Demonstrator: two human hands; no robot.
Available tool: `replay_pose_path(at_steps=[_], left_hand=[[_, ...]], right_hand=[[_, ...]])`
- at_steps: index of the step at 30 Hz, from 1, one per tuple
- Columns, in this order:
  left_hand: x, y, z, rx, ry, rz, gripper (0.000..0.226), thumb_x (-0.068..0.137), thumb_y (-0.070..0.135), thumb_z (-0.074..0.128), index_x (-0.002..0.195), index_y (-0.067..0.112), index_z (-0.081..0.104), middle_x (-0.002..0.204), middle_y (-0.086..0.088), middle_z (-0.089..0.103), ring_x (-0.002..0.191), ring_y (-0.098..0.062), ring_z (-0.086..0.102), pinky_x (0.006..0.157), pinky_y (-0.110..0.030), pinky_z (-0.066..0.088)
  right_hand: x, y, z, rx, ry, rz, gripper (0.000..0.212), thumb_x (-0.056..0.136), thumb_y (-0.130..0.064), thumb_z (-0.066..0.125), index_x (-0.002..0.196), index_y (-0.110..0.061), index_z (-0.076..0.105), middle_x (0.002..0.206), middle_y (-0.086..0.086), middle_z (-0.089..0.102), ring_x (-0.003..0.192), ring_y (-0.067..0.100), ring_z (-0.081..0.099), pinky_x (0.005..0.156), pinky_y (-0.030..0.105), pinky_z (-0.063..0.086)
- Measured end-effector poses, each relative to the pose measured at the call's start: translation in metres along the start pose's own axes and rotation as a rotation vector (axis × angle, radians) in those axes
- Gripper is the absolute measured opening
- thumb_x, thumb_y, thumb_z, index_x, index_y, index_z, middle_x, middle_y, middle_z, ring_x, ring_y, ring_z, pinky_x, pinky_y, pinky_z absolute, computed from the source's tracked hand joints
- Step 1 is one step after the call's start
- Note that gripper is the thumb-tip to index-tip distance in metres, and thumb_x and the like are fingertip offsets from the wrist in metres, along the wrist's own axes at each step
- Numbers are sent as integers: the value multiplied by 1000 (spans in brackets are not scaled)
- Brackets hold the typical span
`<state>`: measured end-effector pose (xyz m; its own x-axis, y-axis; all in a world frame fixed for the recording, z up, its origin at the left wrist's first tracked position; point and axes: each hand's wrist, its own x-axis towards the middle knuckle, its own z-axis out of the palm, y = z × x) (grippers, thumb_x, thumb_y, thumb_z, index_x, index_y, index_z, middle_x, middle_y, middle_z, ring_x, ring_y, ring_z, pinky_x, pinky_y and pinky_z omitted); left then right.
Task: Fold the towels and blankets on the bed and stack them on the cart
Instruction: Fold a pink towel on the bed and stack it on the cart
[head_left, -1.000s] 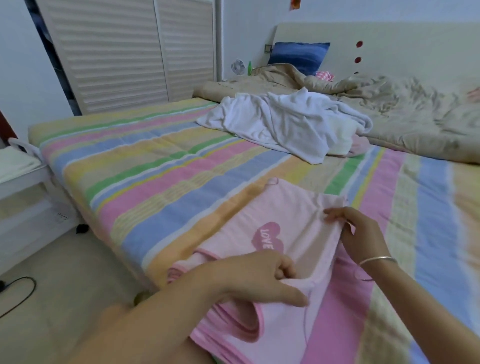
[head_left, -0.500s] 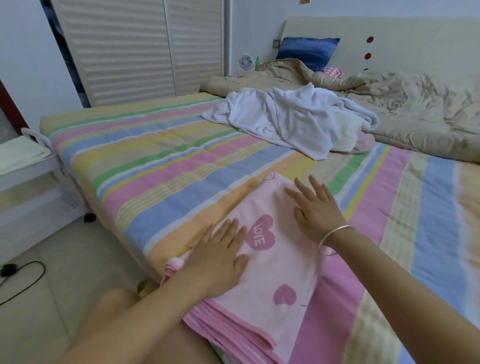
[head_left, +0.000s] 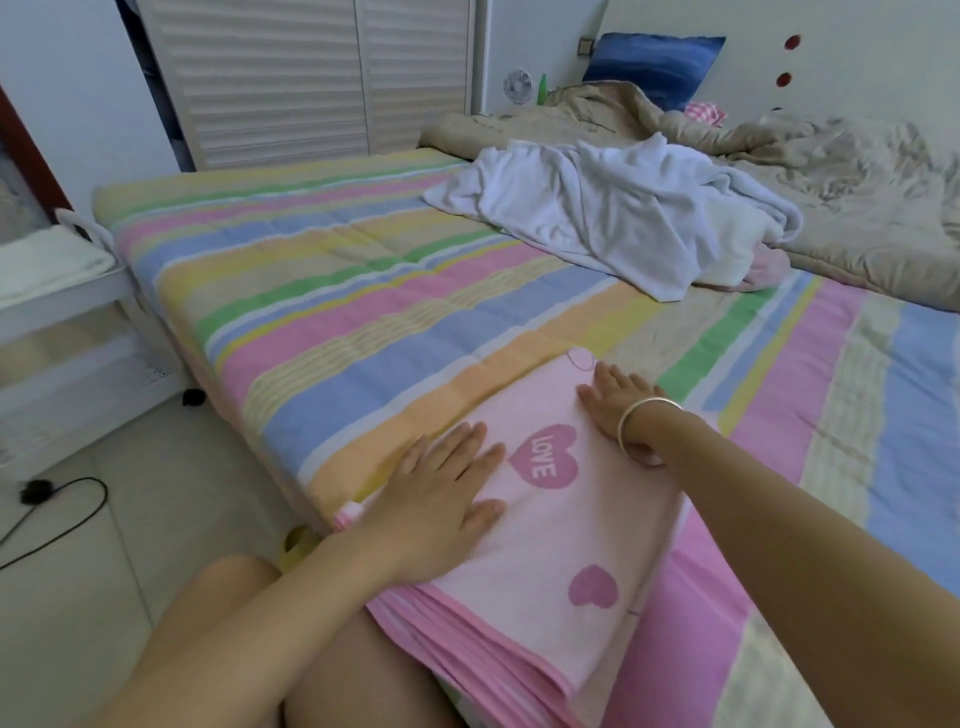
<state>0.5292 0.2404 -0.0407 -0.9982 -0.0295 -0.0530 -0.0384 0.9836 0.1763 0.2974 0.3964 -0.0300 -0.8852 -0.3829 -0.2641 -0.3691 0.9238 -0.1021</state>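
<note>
A folded pink towel (head_left: 550, 551) with a "LOVE" heart lies at the near edge of the striped bed (head_left: 363, 312), several layers thick. My left hand (head_left: 441, 493) lies flat on its left side, fingers straight. My right hand (head_left: 618, 397), a bangle on the wrist, presses flat on the towel's far right corner. A crumpled white towel (head_left: 613, 208) lies farther up the bed, with a pale yellow and a pink cloth partly hidden under it. The white cart (head_left: 57, 312) stands left of the bed with a pale folded cloth (head_left: 47, 265) on its top shelf.
A rumpled beige blanket (head_left: 831, 197) covers the head of the bed near a blue pillow (head_left: 649, 67). Slatted closet doors (head_left: 291, 78) stand behind. A black cable (head_left: 57, 509) runs across the tiled floor left of me. My bare knee (head_left: 234, 587) is against the bed edge.
Earlier both hands were gripping the pink towel's fold; they then laid flat on it. Since half a second ago, they have spread further apart along the towel.
</note>
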Motion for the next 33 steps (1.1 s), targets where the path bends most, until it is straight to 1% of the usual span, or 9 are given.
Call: replay_pose_path(at_steps=[5, 9, 13, 16, 19, 22, 26, 30, 33], left_hand=[[-2, -17, -35, 20, 42, -374, 50, 92, 58, 43, 128, 24, 45, 132, 0, 52, 123, -22, 48, 96, -34, 42], [6, -35, -64, -30, -323, -448, 52, 77, 73, 58, 86, 23, 48, 96, 3, 56, 90, -18, 53, 75, -28, 41], [14, -27, -65, 37, -294, -392, 45, 83, 52, 66, 108, 17, 54, 117, -3, 58, 107, -24, 56, 87, -31, 46], [32, -31, -89, 90, -80, -391, 38, 83, 40, 65, 112, 17, 57, 121, -6, 59, 112, -28, 56, 88, -35, 48], [52, -43, -126, 139, 240, -449, 36, 85, 31, 66, 118, 19, 60, 123, -7, 60, 117, -31, 53, 89, -38, 45], [56, -62, -122, 26, 444, -605, 61, 85, 40, 68, 135, 14, 45, 135, -13, 50, 128, -35, 41, 95, -44, 40], [36, -91, -65, -438, 114, -859, 108, 73, 66, 70, 145, -2, 28, 146, -20, 41, 127, -37, 47, 97, -40, 44], [19, -93, -55, -647, 128, -870, 83, 66, 67, 75, 112, -1, 57, 113, -14, 63, 91, -29, 58, 69, -32, 45], [10, -85, -61, -825, -1, -906, 84, 71, 57, 77, 129, 2, 49, 127, -15, 55, 110, -32, 56, 85, -36, 48]], right_hand=[[-4, 6, -14, 13, 151, 18, 56, 94, -52, 37, 138, -18, 39, 133, 14, 50, 119, 34, 49, 95, 40, 41], [-12, 6, -30, -6, 89, 131, 56, 74, -57, 61, 107, -12, 56, 90, 7, 62, 81, 28, 60, 67, 32, 45], [-22, 0, -33, 43, 8, 163, 41, 72, -49, 68, 89, -13, 59, 75, 4, 58, 66, 20, 56, 57, 29, 40], [-36, 3, -49, 99, -9, 179, 41, 78, -48, 67, 95, -11, 58, 80, 4, 56, 73, 22, 55, 67, 29, 40], [-49, 17, -65, 449, -16, 264, 66, 78, -48, 73, 125, -6, 52, 116, 11, 56, 99, 27, 53, 82, 29, 37], [-61, 21, -57, 663, -77, 301, 71, 83, -46, 69, 134, -2, 46, 131, 14, 51, 107, 27, 51, 90, 30, 37], [-66, 15, -31, 562, -91, 282, 65, 89, -46, 61, 134, -1, 46, 136, 15, 49, 119, 28, 49, 90, 28, 34], [-70, 15, -26, 601, -103, 261, 54, 88, -43, 62, 125, -5, 54, 113, 11, 53, 94, 25, 46, 81, 27, 33], [-75, 5, -32, 562, -68, 230, 51, 87, -34, 64, 126, -3, 53, 110, 12, 53, 97, 29, 51, 81, 29, 37]])
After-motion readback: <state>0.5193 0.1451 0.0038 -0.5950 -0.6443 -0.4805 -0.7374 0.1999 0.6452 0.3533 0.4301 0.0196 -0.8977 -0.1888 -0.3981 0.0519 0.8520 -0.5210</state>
